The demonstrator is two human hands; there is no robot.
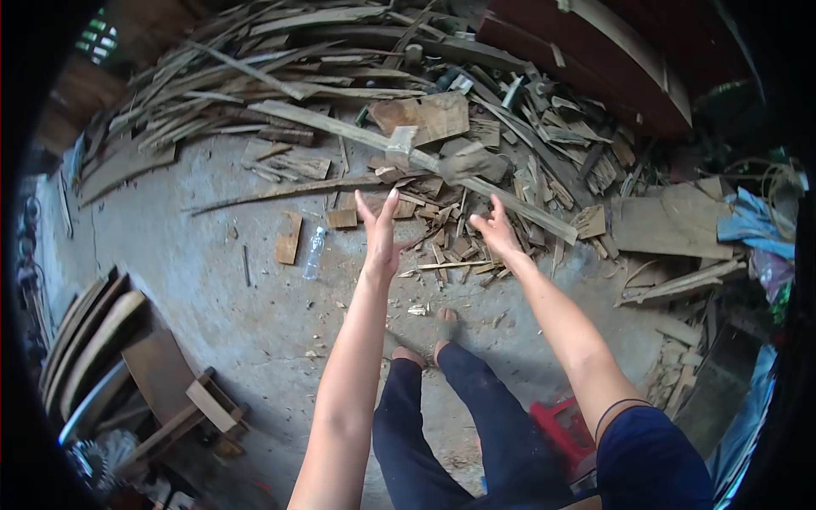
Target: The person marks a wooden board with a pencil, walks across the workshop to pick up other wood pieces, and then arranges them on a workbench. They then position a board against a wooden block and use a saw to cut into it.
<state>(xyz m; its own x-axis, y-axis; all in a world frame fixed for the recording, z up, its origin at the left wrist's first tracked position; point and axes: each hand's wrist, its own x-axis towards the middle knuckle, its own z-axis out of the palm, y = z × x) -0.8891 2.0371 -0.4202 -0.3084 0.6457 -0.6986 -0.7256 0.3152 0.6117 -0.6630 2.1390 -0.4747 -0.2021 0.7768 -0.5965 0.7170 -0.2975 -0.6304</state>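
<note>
No readable text, label, brand, number or sign anywhere in view.

L forearm (338, 433) cut off @ btm edge; red plastic item (557, 429) partly hidden.

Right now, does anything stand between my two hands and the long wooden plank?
Nothing visible stands between the right hand and the long wooden plank. Between the left hand and the plank lies a curved wooden strip, seemingly low enough to reach over.
</note>
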